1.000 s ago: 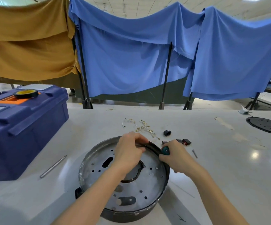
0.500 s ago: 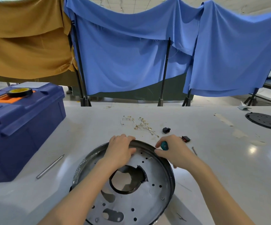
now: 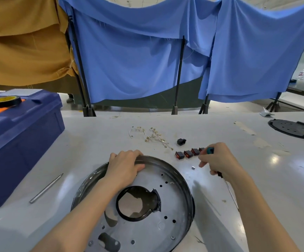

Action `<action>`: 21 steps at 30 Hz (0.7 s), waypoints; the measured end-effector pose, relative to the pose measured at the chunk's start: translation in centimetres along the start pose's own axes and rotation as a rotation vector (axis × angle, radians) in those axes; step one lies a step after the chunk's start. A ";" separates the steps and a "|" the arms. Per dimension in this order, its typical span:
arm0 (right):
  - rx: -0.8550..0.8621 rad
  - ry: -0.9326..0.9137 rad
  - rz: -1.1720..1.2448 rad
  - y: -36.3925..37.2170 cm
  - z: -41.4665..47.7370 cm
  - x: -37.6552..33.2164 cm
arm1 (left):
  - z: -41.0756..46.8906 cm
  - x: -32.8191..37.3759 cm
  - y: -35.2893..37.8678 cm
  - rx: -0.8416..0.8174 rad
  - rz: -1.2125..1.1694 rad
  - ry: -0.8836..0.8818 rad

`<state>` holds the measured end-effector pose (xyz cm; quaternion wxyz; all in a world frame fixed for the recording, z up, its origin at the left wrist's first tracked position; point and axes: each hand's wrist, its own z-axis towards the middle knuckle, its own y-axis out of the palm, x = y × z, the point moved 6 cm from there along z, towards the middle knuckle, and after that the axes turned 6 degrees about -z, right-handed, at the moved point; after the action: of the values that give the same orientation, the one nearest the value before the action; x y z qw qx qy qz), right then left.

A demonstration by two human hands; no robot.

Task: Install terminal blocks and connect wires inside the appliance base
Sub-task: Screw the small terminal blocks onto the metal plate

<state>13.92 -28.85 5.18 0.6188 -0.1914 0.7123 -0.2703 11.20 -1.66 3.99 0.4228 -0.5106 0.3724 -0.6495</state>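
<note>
On the pale counter point(image 3: 256, 179), with a big blue toolbox point(image 3: 20, 142) at the left, the round metal appliance base point(image 3: 165, 206) sits near and centre, its holed plate facing up toward the camera. Its far rim seems raised a little, though I cannot be sure. Beyond it lies a loose tangle of wires point(image 3: 153, 136). To their right a short row of black and red terminal blocks point(image 3: 188, 153) sits just off the base's far right rim. A tiny metal piece point(image 3: 193, 167) lies alone between that row and the rim.

The main risk, as I judge it, is the base. If it is propped on its near edge, a slack grip would let it drop or slide and knock the blocks out of line. The smaller risk is the metal piece, since fingers already busy with a tool could flick it away under the rim.

The left hand point(image 3: 124, 167) grips the base's far rim, fingers curled over the edge. The right hand point(image 3: 218, 160) is wrapped round a teal-handled screwdriver point(image 3: 210, 150), shaft pointing back along the forearm. Its fingertips reach down just beside the metal piece, apparently not touching it.
</note>
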 end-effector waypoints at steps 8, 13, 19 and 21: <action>0.021 0.065 -0.093 2.5 2.4 3.3 | 0.1 -0.1 0.5 0.074 0.006 -0.014; -0.005 0.039 -0.224 4.3 2.6 2.8 | 0.0 -0.1 0.5 0.093 -0.009 -0.006; -0.092 0.005 -0.231 5.0 2.2 2.3 | -0.1 0.2 0.7 0.101 -0.029 0.021; -0.132 -0.032 -0.225 5.6 1.9 1.9 | -0.2 0.5 0.8 0.094 -0.033 0.038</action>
<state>15.80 -25.91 0.10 0.5821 -0.3145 0.6925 -0.2874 11.11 -2.40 3.43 0.4286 -0.4837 0.3409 -0.6827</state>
